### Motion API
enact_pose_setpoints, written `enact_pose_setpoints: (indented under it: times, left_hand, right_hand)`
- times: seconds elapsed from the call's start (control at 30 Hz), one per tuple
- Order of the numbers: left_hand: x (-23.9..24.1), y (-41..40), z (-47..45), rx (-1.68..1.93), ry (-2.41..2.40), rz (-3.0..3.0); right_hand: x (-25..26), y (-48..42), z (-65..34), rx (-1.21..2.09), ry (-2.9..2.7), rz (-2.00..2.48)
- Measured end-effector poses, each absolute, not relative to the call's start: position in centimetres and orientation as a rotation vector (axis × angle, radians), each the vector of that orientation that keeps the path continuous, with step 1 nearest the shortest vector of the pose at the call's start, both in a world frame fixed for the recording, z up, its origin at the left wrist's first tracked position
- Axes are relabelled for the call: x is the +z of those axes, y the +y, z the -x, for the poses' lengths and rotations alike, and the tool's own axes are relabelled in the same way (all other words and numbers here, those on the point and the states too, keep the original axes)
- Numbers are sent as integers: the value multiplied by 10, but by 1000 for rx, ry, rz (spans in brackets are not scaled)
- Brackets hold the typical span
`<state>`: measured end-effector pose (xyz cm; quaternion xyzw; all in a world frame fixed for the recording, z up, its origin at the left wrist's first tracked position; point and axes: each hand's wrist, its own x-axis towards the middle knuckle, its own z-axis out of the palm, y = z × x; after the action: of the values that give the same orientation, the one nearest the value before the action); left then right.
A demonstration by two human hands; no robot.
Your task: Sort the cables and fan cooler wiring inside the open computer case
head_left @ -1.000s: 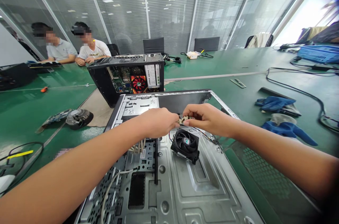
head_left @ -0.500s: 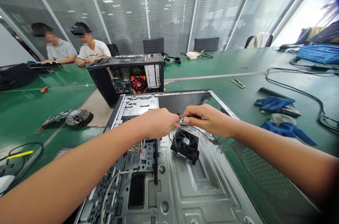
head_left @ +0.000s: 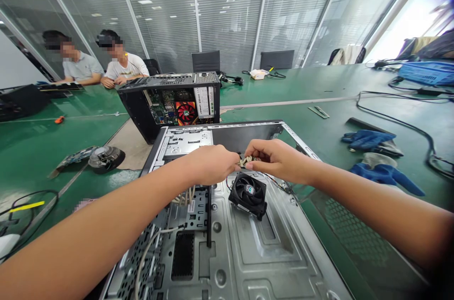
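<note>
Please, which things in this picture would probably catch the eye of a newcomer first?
Probably the left hand and right hand, close together over the open metal case, holding pale cables between them. Just below them in the picture, a black fan lies inside the case. Beyond it stands a darker computer case, a bright red fan showing in its open side.

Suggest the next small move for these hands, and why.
I'd probably have the right hand gently ease one loop loose while the left hand steadies the beige cables: they look bunched between the two hands, just above the black fan in the picture, over the open case.
</note>
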<state>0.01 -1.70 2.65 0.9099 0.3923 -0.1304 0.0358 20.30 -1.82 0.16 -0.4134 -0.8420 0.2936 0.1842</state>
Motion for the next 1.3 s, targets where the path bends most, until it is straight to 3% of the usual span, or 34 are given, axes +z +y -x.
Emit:
enact_pose_setpoints:
  times: [1.3]
  left_hand:
    - [26, -17, 0, -395, 1198, -2786]
  right_hand:
    - [3, -18, -203, 853, -2408, 1167]
